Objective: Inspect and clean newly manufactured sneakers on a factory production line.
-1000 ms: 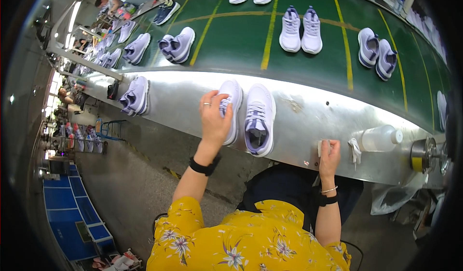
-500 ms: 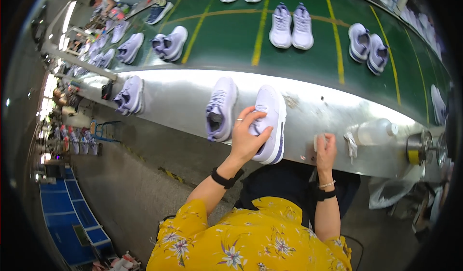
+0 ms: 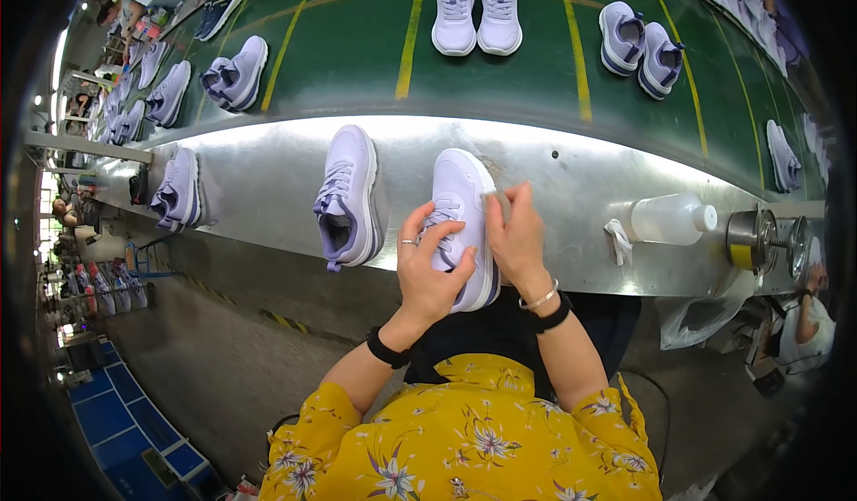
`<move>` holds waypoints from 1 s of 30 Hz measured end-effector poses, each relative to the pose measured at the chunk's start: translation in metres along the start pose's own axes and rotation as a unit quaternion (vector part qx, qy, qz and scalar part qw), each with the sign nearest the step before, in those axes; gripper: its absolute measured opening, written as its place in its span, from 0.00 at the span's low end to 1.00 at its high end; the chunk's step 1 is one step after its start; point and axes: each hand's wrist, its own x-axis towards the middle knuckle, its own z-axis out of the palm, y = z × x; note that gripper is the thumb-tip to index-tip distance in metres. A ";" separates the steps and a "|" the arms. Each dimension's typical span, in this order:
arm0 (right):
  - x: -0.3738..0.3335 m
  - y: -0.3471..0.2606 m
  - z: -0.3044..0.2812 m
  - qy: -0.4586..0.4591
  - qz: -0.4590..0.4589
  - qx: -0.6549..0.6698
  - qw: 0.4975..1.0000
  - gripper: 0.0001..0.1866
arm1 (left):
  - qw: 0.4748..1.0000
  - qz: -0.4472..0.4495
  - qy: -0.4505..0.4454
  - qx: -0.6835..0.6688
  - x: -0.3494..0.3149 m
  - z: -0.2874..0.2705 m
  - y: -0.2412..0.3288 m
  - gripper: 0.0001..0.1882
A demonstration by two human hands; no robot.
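Hands at the counter's near edge. Left hand (image 3: 431, 264) gripping the lilac shoe (image 3: 460, 178) across its laces, thumb on the near side. Right hand (image 3: 520, 238) closed in a pinch on a small pale piece (image 3: 493, 199), at the shoe's 3 o'clock side; whether piece meets upper or sole edge, cannot tell. Shoe toe at 12, heel past the near edge of the metal counter (image 3: 571, 202); resting or lifted, unclear.

Mate (image 3: 351, 166) on the counter at 9–10, toe at 12, untouched. Cloth (image 3: 618, 242) at 3, bottle (image 3: 661, 220) just beyond.

Progress, my reading: this shoe partway through handling, its right side in hand; mate finished or waiting, no visible sign.

Far side: green belt (image 3: 348, 46), lilac pairs at 10, 12 (image 3: 498, 24) and 1–2.
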 end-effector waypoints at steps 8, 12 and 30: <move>0.045 -0.002 0.009 0.029 -0.016 -0.074 0.997 0.12 | 0.999 0.020 -0.016 0.029 0.005 0.006 0.003 0.17; 0.027 0.004 0.007 0.018 -0.015 -0.055 0.998 0.12 | 1.000 0.011 -0.007 0.023 0.003 0.006 0.001 0.16; 0.019 0.014 0.000 0.026 0.015 -0.038 0.999 0.13 | 0.998 0.019 -0.032 0.050 0.007 0.014 0.011 0.15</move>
